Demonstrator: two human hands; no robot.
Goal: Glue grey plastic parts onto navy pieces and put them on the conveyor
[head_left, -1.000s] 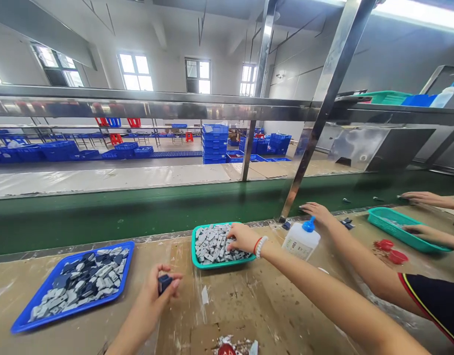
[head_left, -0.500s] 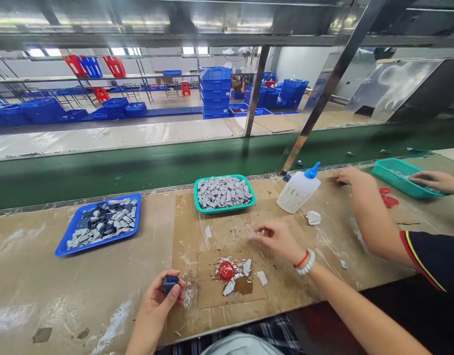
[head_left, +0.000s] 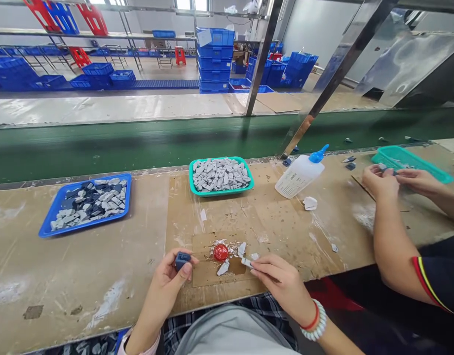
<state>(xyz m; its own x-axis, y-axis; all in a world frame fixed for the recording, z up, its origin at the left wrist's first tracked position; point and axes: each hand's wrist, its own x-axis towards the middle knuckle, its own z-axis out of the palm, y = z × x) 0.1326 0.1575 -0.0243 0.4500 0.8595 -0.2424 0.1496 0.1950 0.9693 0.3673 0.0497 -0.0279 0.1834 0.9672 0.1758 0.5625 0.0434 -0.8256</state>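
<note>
Hands apart over the bench edge, the left hand (head_left: 164,281) clamped a dark blue block (head_left: 182,260) between thumb and fingers, its matte, square-cornered body showing. The right hand (head_left: 282,288) pinched a thin pale grey sliver (head_left: 246,262) at the fingertips. A red cord (head_left: 310,318) and a white beaded bracelet (head_left: 316,321) circled the right wrist.

Between the hands lay a cardboard patch (head_left: 208,278) dusted with white powder, carrying a glossy round red cap (head_left: 220,252) and jagged grey chips (head_left: 223,268). Just beyond sat a teal plastic tray (head_left: 221,193) heaped with small grey rectangular blocks, and to its left a shallow blue tray (head_left: 84,225) of mixed grey and dark blue blocks. A translucent white squeeze bottle (head_left: 299,176) with a blue nozzle lay tilted on the scuffed, powder-streaked tan bench (head_left: 82,276).

To the right, a co-worker's hands (head_left: 395,180) were close together near another teal tray (head_left: 412,159). Past the bench ran a green conveyor belt (head_left: 119,143), then a steel upright (head_left: 262,59), and far off stood stacked blue crates (head_left: 214,59).
</note>
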